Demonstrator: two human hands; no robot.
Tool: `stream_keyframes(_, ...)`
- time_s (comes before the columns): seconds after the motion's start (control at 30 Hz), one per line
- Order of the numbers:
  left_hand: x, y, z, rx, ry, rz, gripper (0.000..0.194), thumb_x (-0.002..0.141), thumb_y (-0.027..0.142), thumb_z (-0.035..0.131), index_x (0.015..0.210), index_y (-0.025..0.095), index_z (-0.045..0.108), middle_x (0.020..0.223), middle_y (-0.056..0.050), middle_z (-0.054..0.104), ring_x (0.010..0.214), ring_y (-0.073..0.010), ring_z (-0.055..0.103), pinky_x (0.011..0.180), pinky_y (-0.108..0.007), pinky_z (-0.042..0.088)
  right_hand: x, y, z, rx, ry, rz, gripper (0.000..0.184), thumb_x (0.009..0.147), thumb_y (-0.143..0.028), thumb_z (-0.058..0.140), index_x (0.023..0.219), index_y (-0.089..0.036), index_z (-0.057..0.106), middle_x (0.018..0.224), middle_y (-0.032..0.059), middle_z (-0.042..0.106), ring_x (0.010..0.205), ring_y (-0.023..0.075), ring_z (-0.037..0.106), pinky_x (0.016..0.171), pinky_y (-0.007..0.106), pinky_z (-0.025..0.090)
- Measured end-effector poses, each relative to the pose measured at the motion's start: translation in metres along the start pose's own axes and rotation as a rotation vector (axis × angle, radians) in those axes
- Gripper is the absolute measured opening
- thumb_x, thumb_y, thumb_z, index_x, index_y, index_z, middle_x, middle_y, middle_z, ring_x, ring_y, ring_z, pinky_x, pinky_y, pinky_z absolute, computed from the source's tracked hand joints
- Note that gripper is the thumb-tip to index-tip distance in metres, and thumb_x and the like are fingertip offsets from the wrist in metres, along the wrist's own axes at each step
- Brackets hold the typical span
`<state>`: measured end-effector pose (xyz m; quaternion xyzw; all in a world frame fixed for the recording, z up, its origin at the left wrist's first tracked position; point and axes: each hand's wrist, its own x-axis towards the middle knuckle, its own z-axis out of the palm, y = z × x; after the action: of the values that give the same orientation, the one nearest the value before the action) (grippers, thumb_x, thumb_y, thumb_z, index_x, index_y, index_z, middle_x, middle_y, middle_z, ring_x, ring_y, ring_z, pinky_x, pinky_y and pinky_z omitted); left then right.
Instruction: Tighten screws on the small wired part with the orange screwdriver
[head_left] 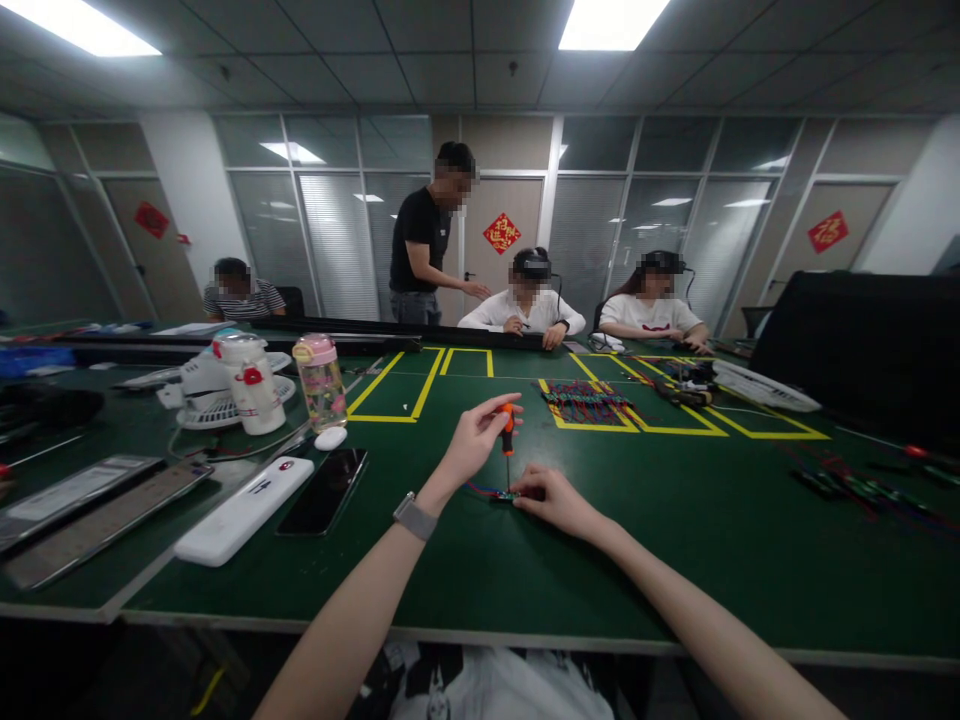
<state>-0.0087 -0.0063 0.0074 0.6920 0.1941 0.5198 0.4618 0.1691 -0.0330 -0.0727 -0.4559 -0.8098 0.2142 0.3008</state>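
My left hand (478, 437), with a watch (415, 515) on its wrist, is closed round the orange-and-black handle of a screwdriver (508, 430). The screwdriver stands upright, its thin shaft pointing down at a small circuit board (504, 496) on the green table. Whether the tip sits in a screw is too small to tell. Red and blue wires run off the board's left side. My right hand (551, 497) pinches the right end of the board between its fingers, low on the tabletop.
Left of my hands lie a black phone (324, 492), a long white case (244, 510) and two bottles (253, 385). Wired boards (586, 400) are bunched within yellow tape ahead, more (825, 480) lie at right. Several people are across the table (420, 590); a black screen-like panel (862, 360) stands right.
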Motion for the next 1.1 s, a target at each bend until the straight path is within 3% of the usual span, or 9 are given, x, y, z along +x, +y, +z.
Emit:
stream_keyframes(0.2, -0.0020, -0.0013, 0.0005, 0.241, 0.132, 0.105, 0.027, 0.080, 0.027, 0.066, 0.105, 0.018, 0.069, 0.091, -0.004, 0.061, 0.078, -0.0129, 0.062, 0.071, -0.024, 0.052, 0.0001, 0.0005, 0.0003, 0.003, 0.006, 0.001, 0.016, 0.078, -0.017, 0.066, 0.091, -0.016, 0.075, 0.081, 0.0035, 0.058, 0.070, 0.0140, 0.057, 0.066, 0.025, 0.045)
stream_keyframes(0.37, -0.0028, -0.0066, 0.0036, 0.143, 0.062, 0.082, 0.032, 0.089, 0.030, 0.054, 0.118, 0.020, 0.062, 0.104, -0.007, 0.062, 0.090, -0.0158, 0.064, 0.078, -0.027, 0.053, 0.0005, 0.0029, 0.0014, -0.028, 0.011, -0.010, 0.017, 0.078, -0.018, 0.066, 0.092, -0.017, 0.075, 0.081, 0.0038, 0.059, 0.071, 0.0147, 0.057, 0.066, 0.026, 0.045)
stream_keyframes(0.5, -0.0017, -0.0065, 0.0048, 0.021, 0.023, 0.016, 0.035, 0.087, 0.027, 0.055, 0.121, 0.018, 0.059, 0.108, -0.009, 0.064, 0.091, -0.0176, 0.066, 0.078, -0.029, 0.055, -0.0002, 0.0052, 0.0043, -0.027, 0.041, -0.022, 0.018, 0.076, -0.016, 0.065, 0.093, -0.017, 0.073, 0.082, 0.0040, 0.060, 0.070, 0.0149, 0.057, 0.066, 0.026, 0.045)
stream_keyframes(0.67, -0.0017, -0.0035, 0.0050, 0.007, 0.052, -0.001, 0.034, 0.086, 0.025, 0.056, 0.118, 0.016, 0.059, 0.102, -0.008, 0.065, 0.086, -0.0158, 0.066, 0.075, -0.027, 0.055, 0.0013, 0.0086, 0.0072, -0.055, 0.109, -0.050, 0.009, 0.073, -0.021, 0.071, 0.082, -0.018, 0.071, 0.084, 0.0042, 0.063, 0.084, 0.0195, 0.058, 0.080, 0.033, 0.045)
stream_keyframes(0.8, -0.0019, -0.0003, 0.0049, 0.025, 0.056, -0.001, 0.034, 0.085, 0.024, 0.055, 0.118, 0.016, 0.059, 0.100, -0.008, 0.066, 0.084, -0.0145, 0.066, 0.073, -0.025, 0.054, 0.0024, 0.0084, 0.0068, -0.013, 0.117, -0.065, 0.007, 0.073, -0.023, 0.073, 0.078, -0.019, 0.071, 0.092, 0.0049, 0.065, 0.091, 0.0207, 0.059, 0.088, 0.036, 0.044)
stream_keyframes(0.93, -0.0028, 0.0007, 0.0061, 0.070, 0.039, 0.008, 0.034, 0.086, 0.023, 0.054, 0.119, 0.016, 0.058, 0.101, -0.008, 0.066, 0.084, -0.0143, 0.066, 0.073, -0.025, 0.054, 0.0020, 0.0055, 0.0061, 0.065, 0.121, -0.079, 0.005, 0.073, -0.021, 0.072, 0.076, -0.018, 0.070, 0.092, 0.0057, 0.066, 0.087, 0.0188, 0.062, 0.084, 0.033, 0.047)
stream_keyframes(1.1, -0.0063, -0.0042, 0.0076, 0.281, 0.113, 0.130, 0.030, 0.086, 0.025, 0.057, 0.115, 0.020, 0.063, 0.098, -0.006, 0.062, 0.082, -0.0135, 0.064, 0.073, -0.025, 0.053, 0.0025, 0.0033, 0.0054, 0.103, 0.124, -0.088, 0.002, 0.073, -0.019, 0.071, 0.073, -0.017, 0.069, 0.090, 0.0059, 0.067, 0.084, 0.0180, 0.063, 0.081, 0.032, 0.048)
